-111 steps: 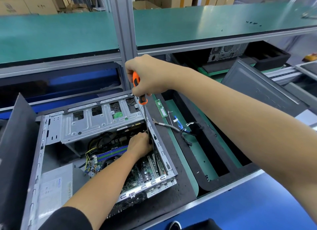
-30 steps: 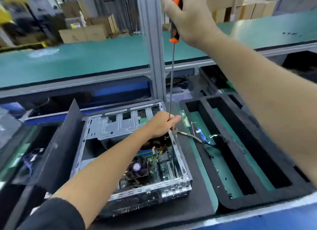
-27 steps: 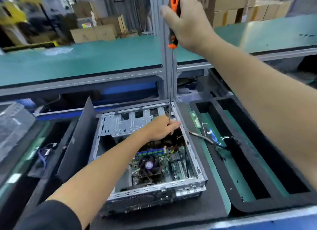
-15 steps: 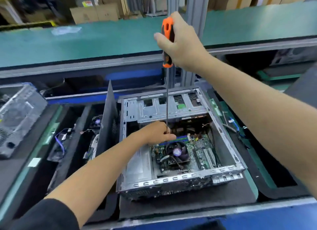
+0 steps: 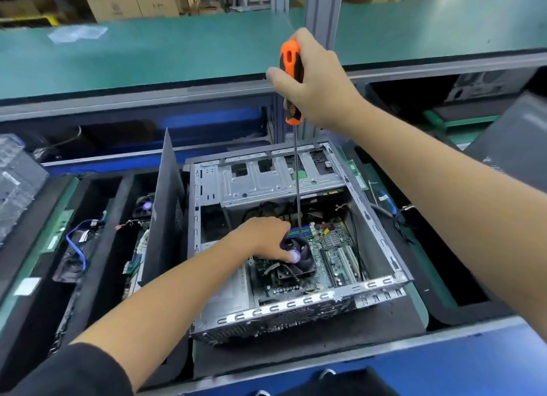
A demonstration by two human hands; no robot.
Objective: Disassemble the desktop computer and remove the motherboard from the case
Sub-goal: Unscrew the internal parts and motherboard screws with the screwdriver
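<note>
1. The bench (image 5: 414, 363) had a blue front edge, with dark foam trays (image 5: 97, 224) to either side and a green shelf (image 5: 177, 49) behind.
2. The case (image 5: 284, 307) lay open on a black mat, the motherboard (image 5: 331, 253) inside, below the left fingers.
3. The left hand (image 5: 263, 239) rested on the fan (image 5: 299, 259), fingers curled loosely over it; whether they gripped could not be told.
4. The right hand (image 5: 319, 82) was clamped round the screwdriver (image 5: 291, 79) handle, its shaft upright and the tip just beside the left fingers.
5. A dark panel (image 5: 165, 206) stood on edge against the case's left wall.
</note>
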